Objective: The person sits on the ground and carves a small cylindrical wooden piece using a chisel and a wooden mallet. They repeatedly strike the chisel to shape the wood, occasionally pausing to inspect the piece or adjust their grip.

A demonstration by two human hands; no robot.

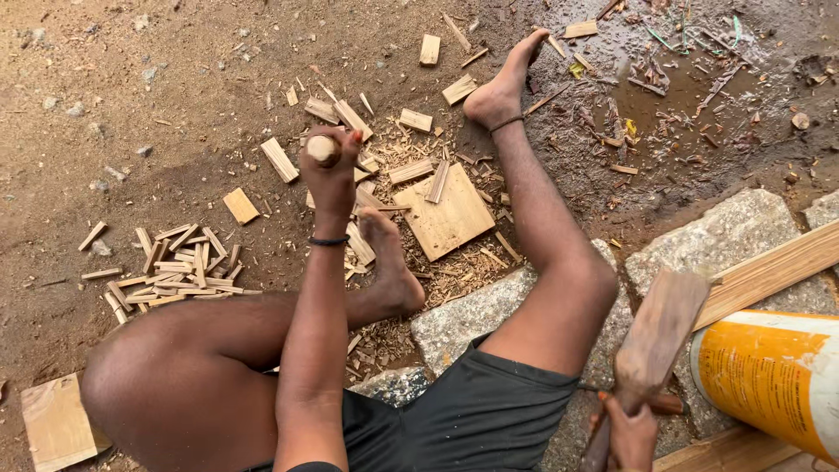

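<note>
Nearest: my right hand [629,433] gripped a wooden mallet [655,336], raised beside the yellow drum [773,376]. Next: stone slab [476,319] beneath my legs. Farther: my left hand [330,170] clenched round a wooden handle [322,149], held above a square board [450,214]. Farthest left: pile of split sticks [179,267] on the dirt.

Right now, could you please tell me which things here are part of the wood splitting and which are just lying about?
In use:
left hand gripping a round wooden handle
right hand holding a flat wooden mallet
square pale wooden board
heap of thin split wooden sticks

Lying about:
yellow and white cylindrical drum
grey stone blocks
long pale plank
square wood offcut
</note>
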